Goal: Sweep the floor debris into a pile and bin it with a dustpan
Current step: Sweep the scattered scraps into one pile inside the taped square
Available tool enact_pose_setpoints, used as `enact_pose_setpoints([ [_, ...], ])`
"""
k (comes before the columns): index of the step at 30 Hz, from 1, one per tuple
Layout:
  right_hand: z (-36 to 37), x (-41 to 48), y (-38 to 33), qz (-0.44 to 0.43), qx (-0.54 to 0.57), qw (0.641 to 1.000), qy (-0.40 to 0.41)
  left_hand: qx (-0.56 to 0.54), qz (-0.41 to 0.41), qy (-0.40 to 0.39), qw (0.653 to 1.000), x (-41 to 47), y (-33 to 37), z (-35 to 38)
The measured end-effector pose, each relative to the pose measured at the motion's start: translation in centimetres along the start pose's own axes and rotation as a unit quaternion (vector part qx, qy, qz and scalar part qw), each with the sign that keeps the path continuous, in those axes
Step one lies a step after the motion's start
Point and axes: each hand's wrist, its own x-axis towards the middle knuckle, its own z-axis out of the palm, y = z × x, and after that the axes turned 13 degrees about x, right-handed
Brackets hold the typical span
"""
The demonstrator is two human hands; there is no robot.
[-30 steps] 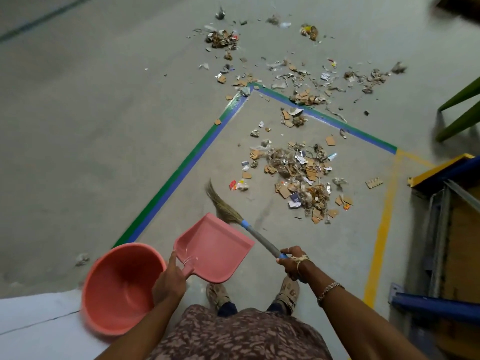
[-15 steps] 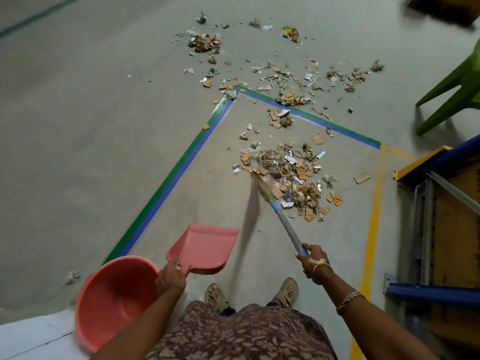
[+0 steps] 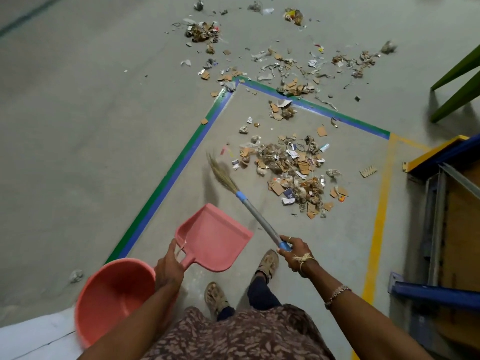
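Observation:
My left hand grips the handle of a pink dustpan, held above the floor in front of my feet. My right hand grips the blue end of a grey-handled grass broom; its bristles point up-left, just left of the debris pile. That pile of cardboard bits, paper and wrappers lies inside the taped corner. More scattered debris lies beyond the tape. A pink bucket hangs at my left forearm.
Green-and-blue floor tape forms a corner, and a yellow line runs on the right. A blue-and-yellow metal rack with wooden panels stands at right. Green chair legs are at upper right. A crumpled scrap lies left of the bucket.
The broom swung from within the pile back to its left edge. The dustpan sits a little higher and more tilted. The view shifted slightly.

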Motion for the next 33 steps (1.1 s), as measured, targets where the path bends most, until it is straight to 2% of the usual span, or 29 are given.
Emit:
enact_pose_setpoints([
  [5, -0.7, 4.7, -1.3, 0.033, 0.018, 0.999, -0.018, 0.005, -0.089, 0.024, 0.996, 0.4, 3.7, -0.1],
  [11, -2.9, 9.0, 1.1, 0.071, 0.072, 0.993, 0.060, 0.021, -0.132, 0.021, 0.991, 2.8, 7.7, -0.7],
  [17, -7.4, 10.4, 5.1, 0.075, 0.129, 0.981, 0.128, 0.061, -0.116, 0.013, 0.991, 4.9, 12.6, -0.9],
  [20, -9.3, 8.9, 5.7, 0.064, 0.154, 0.975, 0.146, 0.035, -0.134, 0.040, 0.990, 6.2, 14.5, -0.6],
  [22, -10.2, 7.3, 5.1, 0.047, 0.175, 0.972, 0.148, 0.025, -0.115, 0.049, 0.992, 6.5, 15.5, -0.8],
  [28, -9.7, 6.0, 3.3, 0.021, 0.209, 0.974, 0.083, 0.039, -0.060, 0.034, 0.997, 7.6, 16.8, -1.2],
  [33, -6.8, 7.4, -0.6, -0.008, 0.154, 0.988, -0.004, 0.032, -0.085, 0.060, 0.994, 8.2, 17.5, -3.5],
])
